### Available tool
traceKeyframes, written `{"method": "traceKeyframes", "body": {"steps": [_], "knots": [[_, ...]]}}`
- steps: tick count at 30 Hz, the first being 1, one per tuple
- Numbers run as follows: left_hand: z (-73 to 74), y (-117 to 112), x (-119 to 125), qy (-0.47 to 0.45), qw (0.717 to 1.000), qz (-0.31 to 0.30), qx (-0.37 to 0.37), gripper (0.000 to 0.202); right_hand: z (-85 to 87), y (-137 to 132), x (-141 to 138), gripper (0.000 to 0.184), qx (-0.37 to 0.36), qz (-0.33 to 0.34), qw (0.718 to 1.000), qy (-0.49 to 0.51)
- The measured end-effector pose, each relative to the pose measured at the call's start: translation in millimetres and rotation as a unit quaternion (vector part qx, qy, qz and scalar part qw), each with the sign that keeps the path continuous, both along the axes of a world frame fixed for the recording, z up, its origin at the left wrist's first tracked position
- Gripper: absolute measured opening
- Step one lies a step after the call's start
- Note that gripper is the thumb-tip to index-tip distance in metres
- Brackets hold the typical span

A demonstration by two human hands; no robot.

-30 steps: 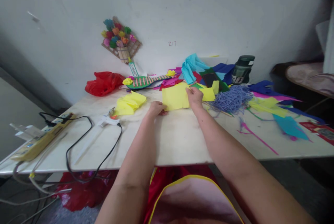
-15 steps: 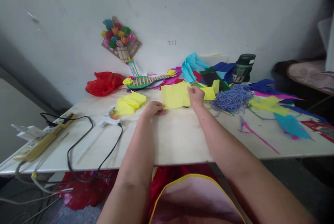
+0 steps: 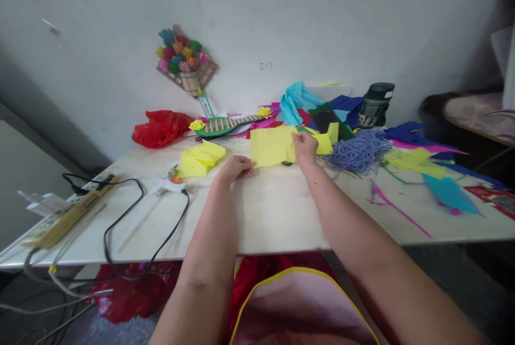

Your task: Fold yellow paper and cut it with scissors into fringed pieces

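A flat rectangle of yellow crepe paper [image 3: 270,146] is held up above the middle of the table. My right hand [image 3: 304,146] pinches its right end between thumb and fingers. At its lower left corner, my left hand [image 3: 237,167] has its fingers closed on the paper's edge. Further yellow paper pieces [image 3: 324,142] lie just right of my right hand. Left of my left hand rests a crumpled yellow sheet [image 3: 201,159], and close to it a white glue gun [image 3: 167,186] with a black cord.
A power strip [image 3: 68,213] sits at the table's left edge. Behind are a red plastic bag [image 3: 161,129] and a green pipa-shaped craft [image 3: 225,126]. At right stand a tangle of purple string [image 3: 358,151], a dark green bottle [image 3: 376,104] and coloured paper scraps [image 3: 453,192].
My right hand has shifted slightly to the right with its end of the yellow paper. My left hand has stayed almost in place.
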State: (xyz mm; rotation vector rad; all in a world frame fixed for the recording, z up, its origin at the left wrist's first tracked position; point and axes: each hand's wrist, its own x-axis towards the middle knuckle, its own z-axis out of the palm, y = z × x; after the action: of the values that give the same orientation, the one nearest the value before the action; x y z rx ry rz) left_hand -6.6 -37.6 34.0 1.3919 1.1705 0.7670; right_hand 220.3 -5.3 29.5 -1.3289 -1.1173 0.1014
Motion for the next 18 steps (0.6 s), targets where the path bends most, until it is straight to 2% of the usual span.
{"method": "traceKeyframes", "body": {"steps": [5,12,18], "knots": [[-1.2,1.6,-2.6,0.011,1.000,0.005,0.009,0.026,-0.9,1.4,0.5,0.025,0.003,0.008,1.000,0.008],[-1.7,1.4,-4.1,-0.050,0.999,0.002,-0.016,0.025,1.0,-0.2,0.3,0.025,0.011,0.016,1.000,0.019],[-2.4,2.4,-7.9,-0.056,0.998,-0.022,0.021,0.026,2.2,-0.1,1.5,0.023,0.004,0.040,0.997,0.059]]}}
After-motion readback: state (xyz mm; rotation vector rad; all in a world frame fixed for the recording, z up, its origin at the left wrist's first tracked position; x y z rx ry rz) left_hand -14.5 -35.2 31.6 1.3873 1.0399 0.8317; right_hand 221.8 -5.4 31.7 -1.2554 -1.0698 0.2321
